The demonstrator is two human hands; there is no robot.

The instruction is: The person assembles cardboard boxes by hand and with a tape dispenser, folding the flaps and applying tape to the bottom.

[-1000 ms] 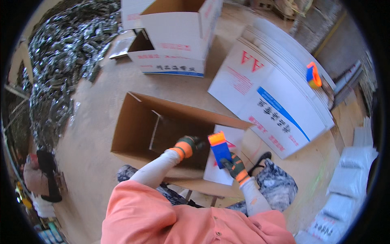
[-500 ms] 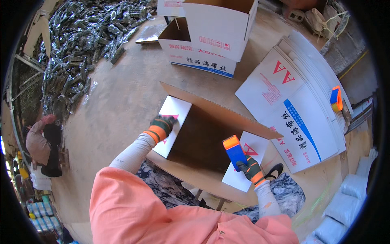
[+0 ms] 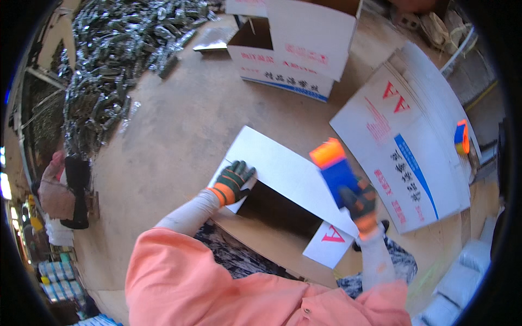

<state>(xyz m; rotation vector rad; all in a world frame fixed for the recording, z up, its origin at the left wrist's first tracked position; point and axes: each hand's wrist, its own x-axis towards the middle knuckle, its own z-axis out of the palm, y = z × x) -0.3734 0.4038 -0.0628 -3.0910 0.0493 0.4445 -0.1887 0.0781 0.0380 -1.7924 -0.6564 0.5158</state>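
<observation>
A cardboard carton (image 3: 272, 212) sits in front of me with its mouth facing up. Its far flap (image 3: 288, 176), plain white, is folded inward over part of the opening. My left hand (image 3: 234, 182), in a dark green and orange glove, lies on that flap's left end with its fingers stretched out. At the right, a short end flap with a red letter (image 3: 329, 244) is folded in. My right hand (image 3: 360, 205), gloved and blurred by motion, grips a blue and orange tape dispenser (image 3: 336, 171) above the flap's right end.
Flattened white cartons (image 3: 375, 146) lie stacked at the right, with another tape dispenser (image 3: 461, 137) on them. Open cartons (image 3: 304, 43) stand at the far side. Dark, shiny plastic packets (image 3: 114, 65) form a heap at the far left. Another person (image 3: 57, 193) sits at the left edge.
The far flap has swung down toward me over the opening. My left hand has moved from the left end flap onto it. My right hand has raised the tape dispenser.
</observation>
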